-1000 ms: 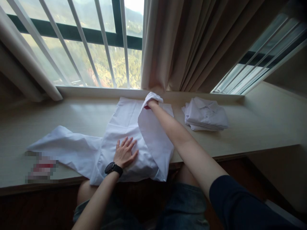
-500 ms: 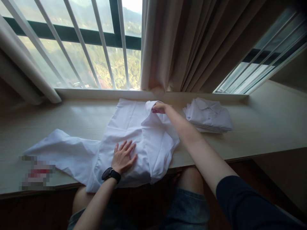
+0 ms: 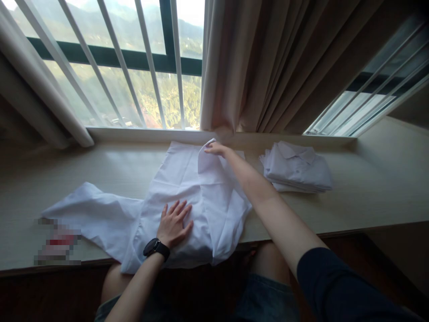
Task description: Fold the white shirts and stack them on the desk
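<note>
1. Pale wooden ledge (image 3: 351,205) runs under a barred window (image 3: 140,89), with a beige curtain (image 3: 268,67) hanging at the middle
2. White shirt (image 3: 177,179) lies spread on the ledge, one sleeve trailing off to the left, its near hem drooping over the edge
3. Left hand (image 3: 174,222), watch at the wrist, lies flat with fingers spread on the shirt's lower middle, gripping nothing
4. Right hand (image 3: 216,149) pinches the folded-over right side at its far end; a second ago it held that cloth raised, now it is low near the far edge, so the fold is nearly laid
5. Folded pile (image 3: 296,166) sits to the right, well apart
</note>
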A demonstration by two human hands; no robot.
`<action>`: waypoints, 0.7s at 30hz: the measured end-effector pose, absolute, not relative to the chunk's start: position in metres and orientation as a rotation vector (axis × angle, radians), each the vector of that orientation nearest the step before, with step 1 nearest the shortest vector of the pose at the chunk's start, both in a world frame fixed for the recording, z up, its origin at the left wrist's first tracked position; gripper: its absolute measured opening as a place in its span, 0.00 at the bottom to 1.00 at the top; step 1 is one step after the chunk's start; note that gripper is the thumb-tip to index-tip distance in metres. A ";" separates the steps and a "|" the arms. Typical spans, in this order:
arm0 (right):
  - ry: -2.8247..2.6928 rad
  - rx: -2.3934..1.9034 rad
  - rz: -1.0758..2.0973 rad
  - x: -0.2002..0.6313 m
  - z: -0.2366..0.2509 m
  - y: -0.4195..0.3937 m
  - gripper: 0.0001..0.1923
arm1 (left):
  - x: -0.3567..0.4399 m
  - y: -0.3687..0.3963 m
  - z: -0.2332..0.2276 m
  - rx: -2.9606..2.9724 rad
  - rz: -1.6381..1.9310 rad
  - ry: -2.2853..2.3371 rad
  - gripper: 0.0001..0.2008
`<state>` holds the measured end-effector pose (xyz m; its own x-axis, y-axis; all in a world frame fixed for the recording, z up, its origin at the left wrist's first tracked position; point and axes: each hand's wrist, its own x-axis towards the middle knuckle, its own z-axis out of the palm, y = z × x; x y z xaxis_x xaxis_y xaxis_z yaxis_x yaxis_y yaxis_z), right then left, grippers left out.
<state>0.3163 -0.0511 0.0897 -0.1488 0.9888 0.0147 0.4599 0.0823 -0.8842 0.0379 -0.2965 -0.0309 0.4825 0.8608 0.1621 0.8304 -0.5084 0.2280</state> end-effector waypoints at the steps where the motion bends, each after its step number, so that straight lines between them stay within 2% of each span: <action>1: -1.678 -1.457 1.030 0.315 0.087 -0.053 0.19 | 0.038 -0.296 -0.031 2.601 0.389 1.491 0.27; 4: -1.596 -1.506 1.050 0.324 0.074 -0.074 0.23 | 0.037 -0.296 -0.030 2.597 0.393 1.496 0.27; 6: -1.584 -1.581 0.932 0.342 0.060 -0.104 0.20 | 0.037 -0.296 -0.030 2.589 0.401 1.500 0.27; 9: -1.590 -1.778 0.492 0.378 0.029 -0.181 0.11 | 0.038 -0.297 -0.031 2.584 0.417 1.494 0.26; 13: -1.533 -1.861 0.092 0.412 -0.024 -0.299 0.15 | 0.038 -0.296 -0.033 2.591 0.438 1.486 0.26; 16: -1.622 -1.748 0.076 0.413 -0.056 -0.350 0.18 | 0.039 -0.296 -0.031 2.599 0.461 1.489 0.25; 21: -1.634 -1.739 0.080 0.407 -0.077 -0.356 0.19 | 0.060 -0.322 -0.012 2.443 0.657 1.583 0.17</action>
<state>0.4071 -0.3562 -0.0766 0.1885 0.8849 0.4260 0.8389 0.0805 -0.5384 0.0596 -0.3216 -0.0119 0.3442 0.8977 0.2750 0.8288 -0.4281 0.3602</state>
